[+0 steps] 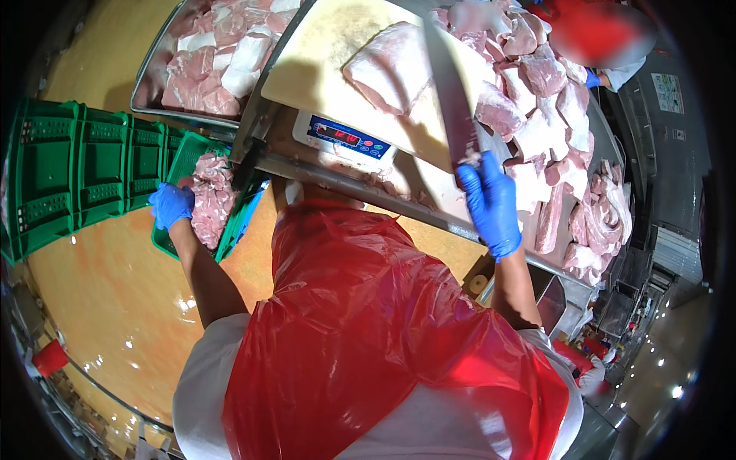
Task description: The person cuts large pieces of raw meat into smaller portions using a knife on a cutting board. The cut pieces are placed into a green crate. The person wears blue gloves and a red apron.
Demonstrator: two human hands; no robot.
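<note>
My right hand (492, 203), in a blue glove, is closed around the handle of a large butcher's knife (451, 92). Its broad blade points away from me over the cream cutting board (307, 65). On that board, left of the blade, lies a big slab of raw pale meat (392, 67). My left hand (172, 205), also gloved in blue, is low on the left at the rim of a green crate (161, 239). Small meat pieces (211, 201) fill the crate beside it. The left fingers look loosely apart, with nothing visible in them.
A digital scale (345, 139) sits under the board's near edge. Large cuts of meat (540, 115) heap up on the right of the steel table (368, 188). A metal bin (142, 96) of meat stands far left, with green crates (100, 165) below. Another person's gloved hand (593, 78) shows far right.
</note>
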